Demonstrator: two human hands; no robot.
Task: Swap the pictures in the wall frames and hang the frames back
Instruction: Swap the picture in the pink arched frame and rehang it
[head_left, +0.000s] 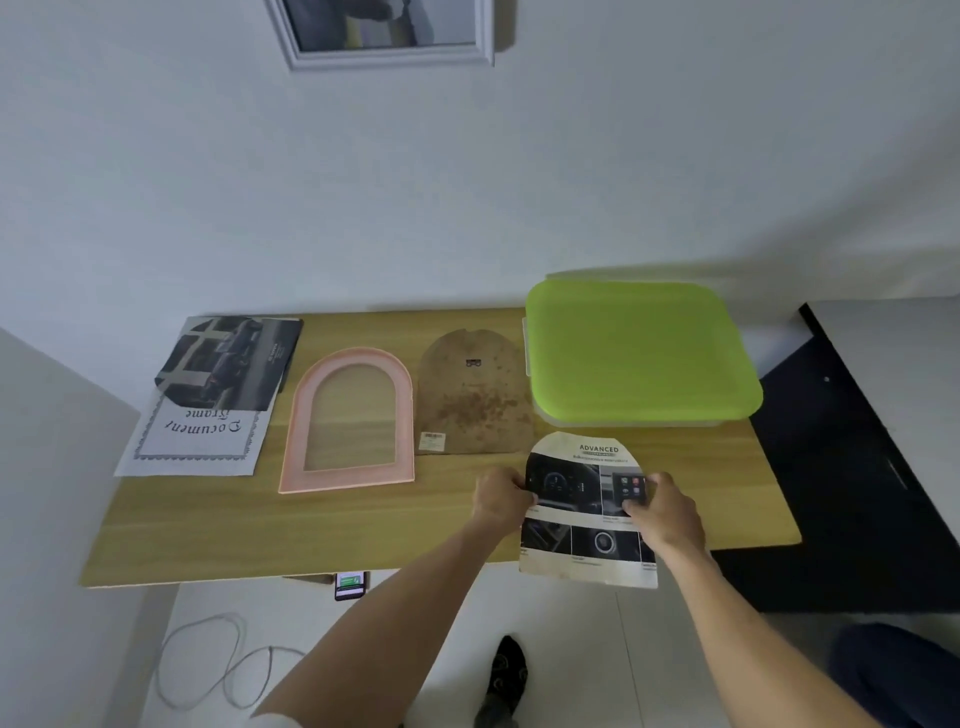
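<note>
An arch-shaped printed picture (584, 551) headed "ADVANCED" hangs over the table's front edge, held by both hands. My left hand (501, 493) pinches its left edge and my right hand (665, 506) grips its right side. A pink arched frame (296, 441) lies flat and empty on the wooden table (218, 530). Its brown arched backing board (472, 400) lies beside it to the right. At the table's left lie a dark car picture (234, 361) and a white "Document Frame" sheet (202, 441). A white rectangular frame (384, 36) hangs on the wall above.
A box with a green lid (639, 348) fills the table's back right corner. A black cabinet (852, 467) stands to the right. A phone (350, 584) sits under the table's front edge, and a cable (208, 660) lies on the floor. My foot (501, 680) is below.
</note>
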